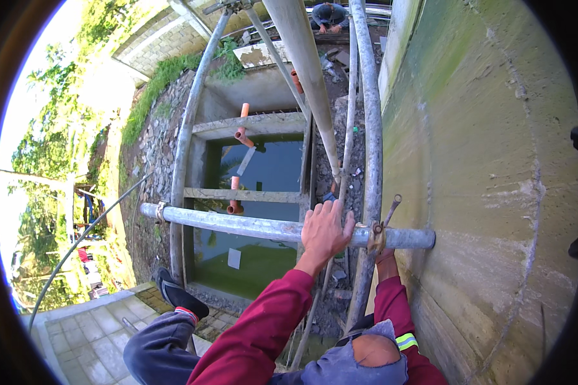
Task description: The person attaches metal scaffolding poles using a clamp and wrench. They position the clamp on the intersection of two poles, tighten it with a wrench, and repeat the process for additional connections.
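Observation:
My left hand [327, 230] is closed over a grey horizontal scaffold pipe [257, 228], its fingers on the far side. Just right of it, a rusty scaffold clamp [377, 237] joins this pipe to an upright pipe [372, 135]. A rusty rod with a round end [394, 208] sticks up from the clamp. My right hand [385, 258] is below the horizontal pipe, close under the clamp; its fingers are hidden behind the pipe and clamp. A second clamp [161, 212] sits near the horizontal pipe's left end.
Far below is a concrete tank [244, 192] with greenish water and orange pipe fittings [236, 196]. A stained concrete wall [481, 160] rises close on the right. My shoe [176, 295] is by the left upright. A thick slanted pole [305, 70] crosses ahead; another person [329, 16] is beyond.

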Demonstrator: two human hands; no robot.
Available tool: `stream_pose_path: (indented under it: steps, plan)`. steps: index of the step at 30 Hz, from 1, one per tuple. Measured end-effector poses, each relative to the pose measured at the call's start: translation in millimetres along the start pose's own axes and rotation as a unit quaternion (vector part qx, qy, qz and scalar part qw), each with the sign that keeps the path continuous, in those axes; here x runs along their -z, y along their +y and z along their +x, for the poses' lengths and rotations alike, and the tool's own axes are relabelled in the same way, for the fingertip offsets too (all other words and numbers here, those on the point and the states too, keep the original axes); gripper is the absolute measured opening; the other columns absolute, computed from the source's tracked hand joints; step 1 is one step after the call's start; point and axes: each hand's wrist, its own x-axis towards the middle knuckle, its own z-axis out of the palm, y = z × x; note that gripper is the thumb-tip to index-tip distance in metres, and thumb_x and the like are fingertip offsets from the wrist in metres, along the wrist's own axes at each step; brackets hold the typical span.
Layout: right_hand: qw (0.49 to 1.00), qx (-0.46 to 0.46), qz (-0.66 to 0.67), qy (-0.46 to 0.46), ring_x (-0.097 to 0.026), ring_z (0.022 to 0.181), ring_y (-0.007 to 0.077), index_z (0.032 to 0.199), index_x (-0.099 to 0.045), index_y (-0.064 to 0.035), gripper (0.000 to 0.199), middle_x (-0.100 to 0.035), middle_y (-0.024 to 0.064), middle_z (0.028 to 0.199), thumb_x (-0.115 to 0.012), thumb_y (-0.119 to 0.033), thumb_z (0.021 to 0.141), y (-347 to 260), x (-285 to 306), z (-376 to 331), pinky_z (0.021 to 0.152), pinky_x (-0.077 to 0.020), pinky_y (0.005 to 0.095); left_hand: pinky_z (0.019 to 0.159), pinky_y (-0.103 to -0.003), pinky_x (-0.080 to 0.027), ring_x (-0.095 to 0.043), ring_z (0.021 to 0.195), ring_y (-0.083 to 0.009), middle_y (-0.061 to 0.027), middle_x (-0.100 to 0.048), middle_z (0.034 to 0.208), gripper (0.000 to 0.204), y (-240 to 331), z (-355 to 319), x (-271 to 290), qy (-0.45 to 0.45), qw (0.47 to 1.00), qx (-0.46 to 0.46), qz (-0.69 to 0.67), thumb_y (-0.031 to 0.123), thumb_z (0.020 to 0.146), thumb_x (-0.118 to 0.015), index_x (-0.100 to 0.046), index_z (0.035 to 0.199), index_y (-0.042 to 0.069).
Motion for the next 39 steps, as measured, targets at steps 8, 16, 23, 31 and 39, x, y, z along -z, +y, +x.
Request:
stream_pose_path:
  steps: [8,16,23,31,39]
  plan:
    - [0.997,-0.054,0.01,-0.06,-0.069,0.09,0.0245,0.111,-0.065,-0.0108,0.036,-0.071,0.0062,0.101,-0.05,-0.041,0.099,-18.4,11.9,7.0,0.082,-0.0585,0.0407,0.08,-0.045,-0.043,-0.06,0.088,-0.0312,-0.0116,-0.061,0.089,0.03,11.1,2.0,-2.3,0.024,0.999,-0.021,0.002,0.038,0.093,-0.059,-0.057,0.094,0.008]
    - [0.997,-0.038,0.011,-0.064,-0.066,0.087,0.0216,0.11,-0.064,-0.0101,0.04,-0.067,0.0065,0.1,-0.04,-0.041,0.103,-16.9,-30.4,-8.6,0.076,-0.0585,0.0355,0.08,-0.044,-0.043,-0.06,0.09,-0.0302,-0.0108,-0.061,0.09,0.029,5.4,-1.1,-2.4,0.026,1.0,-0.01,0.01,0.038,0.093,-0.059,-0.057,0.093,0.008]
    - [0.992,-0.077,0.026,-0.097,-0.067,0.081,0.0244,0.102,-0.066,-0.0117,0.037,-0.069,0.0078,0.092,-0.046,-0.043,0.1,-21.4,-22.5,-1.6,0.071,-0.0573,0.0397,0.079,-0.045,-0.043,-0.061,0.089,-0.0307,-0.0106,-0.061,0.088,0.028,6.1,-0.8,-4.3,0.026,1.0,-0.01,0.002,0.037,0.093,-0.06,-0.057,0.093,0.009]
    - [0.997,-0.079,0.021,0.012,-0.067,0.068,0.0249,0.093,-0.068,-0.0125,0.036,-0.069,0.0069,0.079,-0.051,-0.043,0.098,-6.4,-7.3,13.9,0.064,-0.0577,0.0411,0.08,-0.045,-0.043,-0.061,0.09,-0.0309,-0.0109,-0.061,0.089,0.029,4.3,-2.0,-2.9,0.029,0.999,-0.014,0.0,0.037,0.093,-0.06,-0.056,0.093,0.008]
    - [0.997,-0.05,-0.057,0.028,-0.068,0.079,0.0243,0.098,-0.067,-0.0128,0.037,-0.07,0.0054,0.088,-0.047,-0.044,0.099,-14.6,-28.4,-0.9,0.072,-0.0587,0.0406,0.081,-0.045,-0.043,-0.061,0.09,-0.0312,-0.0119,-0.062,0.089,0.031,0.6,-0.3,-1.5,0.022,1.0,-0.013,0.012,0.038,0.093,-0.06,-0.057,0.092,0.008]
